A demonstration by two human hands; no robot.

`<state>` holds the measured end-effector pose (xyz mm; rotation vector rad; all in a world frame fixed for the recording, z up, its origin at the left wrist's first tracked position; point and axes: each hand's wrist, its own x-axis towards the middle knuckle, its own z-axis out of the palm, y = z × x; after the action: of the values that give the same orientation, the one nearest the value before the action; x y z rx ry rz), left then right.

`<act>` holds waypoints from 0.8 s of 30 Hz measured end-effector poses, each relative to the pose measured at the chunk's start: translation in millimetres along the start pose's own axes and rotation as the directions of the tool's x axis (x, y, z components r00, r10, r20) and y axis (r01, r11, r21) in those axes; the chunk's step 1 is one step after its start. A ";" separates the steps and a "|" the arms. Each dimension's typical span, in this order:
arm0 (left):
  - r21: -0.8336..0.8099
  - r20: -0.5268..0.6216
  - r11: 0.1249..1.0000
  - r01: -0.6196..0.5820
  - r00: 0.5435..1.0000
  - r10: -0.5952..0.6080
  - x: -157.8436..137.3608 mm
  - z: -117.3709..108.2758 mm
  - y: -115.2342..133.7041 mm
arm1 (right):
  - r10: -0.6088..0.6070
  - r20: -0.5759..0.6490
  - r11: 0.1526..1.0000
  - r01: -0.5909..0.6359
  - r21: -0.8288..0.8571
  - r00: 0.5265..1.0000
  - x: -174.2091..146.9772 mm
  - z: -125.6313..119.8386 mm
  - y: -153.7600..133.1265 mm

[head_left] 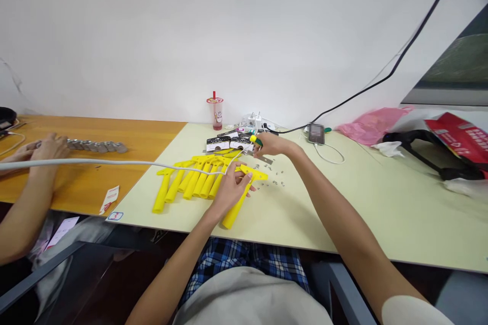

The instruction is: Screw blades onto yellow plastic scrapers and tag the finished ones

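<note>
My left hand (pixel 231 188) is closed around a yellow plastic T-shaped handle (pixel 234 213), whose wide head points away from me on the pale table. Above and beyond that head, my right hand (pixel 269 143) grips a screwdriver (pixel 256 140) with a green and yellow handle; its tip is hard to make out. A flat metal blade (pixel 265 159) lies just below the right hand. Small screws or nuts (pixel 275 173) are scattered to the right of the held handle. Several more yellow T-shaped handles (pixel 190 183) lie in a row left of my left hand.
Black-and-white packets (pixel 223 142), a lidded cup (pixel 217 114) and a power strip (pixel 252 121) stand near the wall. A white cable (pixel 114 161) crosses the view. At right are a phone-like device (pixel 316 133) and a pink bag (pixel 371 127). A co-worker's hands (pixel 51 147) handle metal pieces at left.
</note>
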<state>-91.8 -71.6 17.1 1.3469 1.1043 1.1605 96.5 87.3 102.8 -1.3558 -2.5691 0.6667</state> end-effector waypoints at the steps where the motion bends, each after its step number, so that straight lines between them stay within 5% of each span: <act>1: 0.036 -0.004 0.999 -0.019 1.000 0.019 -0.3 -0.2 1.7 | -0.010 -0.045 1.000 0.011 0.007 0.999 2.1 -8.3 -5.0; 5: 0.162 0.024 0.985 -0.066 0.998 0.063 -0.5 -4.5 5.2 | -0.017 -0.332 0.999 0.028 0.026 0.943 33.1 -15.8 -35.7; 11: 0.450 0.070 0.891 -0.055 0.997 0.026 -2.1 -24.8 1.4 | 0.007 -0.354 0.995 0.028 0.092 0.935 71.2 6.9 -57.5; 15: 0.561 0.137 0.814 -0.150 0.987 0.087 1.8 -38.6 -1.4 | 0.071 -0.485 0.985 0.015 0.172 0.872 36.7 4.9 -18.5; 19: 0.630 0.156 0.755 -0.179 0.982 0.103 13.0 -47.6 -5.2 | 0.284 -0.640 0.894 0.044 0.446 0.714 -28.7 5.4 47.1; 24: 0.682 0.108 0.712 -0.163 0.987 0.123 28.0 -56.4 -5.4 | 0.511 -0.636 0.775 0.009 0.632 0.578 -100.8 27.8 117.7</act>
<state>-144.5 -36.8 16.0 2.0601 1.4954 0.8191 232.6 54.1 30.8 -1.3788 -1.3023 0.6151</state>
